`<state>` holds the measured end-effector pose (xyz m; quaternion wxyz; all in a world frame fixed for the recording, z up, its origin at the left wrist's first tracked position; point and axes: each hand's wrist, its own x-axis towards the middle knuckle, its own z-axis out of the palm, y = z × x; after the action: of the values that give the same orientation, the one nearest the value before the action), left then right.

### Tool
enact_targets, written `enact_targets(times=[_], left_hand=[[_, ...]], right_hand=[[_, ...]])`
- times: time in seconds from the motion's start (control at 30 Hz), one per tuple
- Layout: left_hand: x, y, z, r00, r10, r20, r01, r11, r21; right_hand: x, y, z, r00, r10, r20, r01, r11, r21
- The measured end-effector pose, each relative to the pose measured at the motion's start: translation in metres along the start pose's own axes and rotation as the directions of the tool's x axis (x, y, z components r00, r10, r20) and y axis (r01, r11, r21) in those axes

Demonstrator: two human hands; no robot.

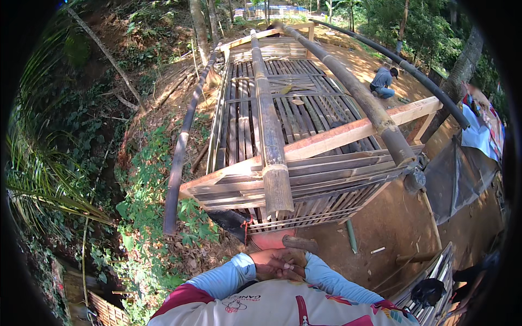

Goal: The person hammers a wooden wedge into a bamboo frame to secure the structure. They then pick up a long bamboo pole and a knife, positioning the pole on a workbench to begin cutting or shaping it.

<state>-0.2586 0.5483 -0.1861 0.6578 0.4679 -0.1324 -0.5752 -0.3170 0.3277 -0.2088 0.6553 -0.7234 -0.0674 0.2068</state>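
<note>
Your left hand (266, 262) and right hand (297, 257) are clasped, fingers (286, 266) folded together tbh; just past them there's a short log (300, 243), then the big slatted frame (326, 140).

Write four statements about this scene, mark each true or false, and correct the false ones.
1. The bamboo pole ending nearest the hands crosses over a timber beam. True.
2. The right hand is wrapped around that pole. False: it is brought together with the left hand.
3. The sleeves are light blue near the wrists. True.
4. The co-worker in blue stands upright. False: that person crouches.
</note>
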Motion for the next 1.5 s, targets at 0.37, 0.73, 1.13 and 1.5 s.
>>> enact_targets(times=[0.37, 0.73, 1.13, 1.5], left_hand=[[0.048, -0.056, 0.006, 0.994, 0.097, -0.042, -0.106, 0.937, -0.334], [0.041, -0.055, 0.003, 0.668, 0.594, -0.449, -0.620, 0.777, 0.105], [0.039, -0.047, -0.080, 0.032, 0.977, -0.209, -0.592, 0.187, 0.784], [0.001, 0.081, -0.139, -0.310, 0.654, 0.690, 0.201, -0.664, 0.720]], right_hand=[[-0.018, 0.036, -0.044, 0.995, 0.046, 0.089, -0.068, 0.959, 0.275], [0.057, 0.070, -0.020, 0.994, -0.045, 0.101, -0.014, 0.857, 0.516], [0.131, 0.050, 0.039, 0.939, -0.297, -0.172, 0.340, 0.734, 0.588], [0.146, 0.118, -0.003, 0.803, -0.446, -0.396, 0.550, 0.811, 0.200]])
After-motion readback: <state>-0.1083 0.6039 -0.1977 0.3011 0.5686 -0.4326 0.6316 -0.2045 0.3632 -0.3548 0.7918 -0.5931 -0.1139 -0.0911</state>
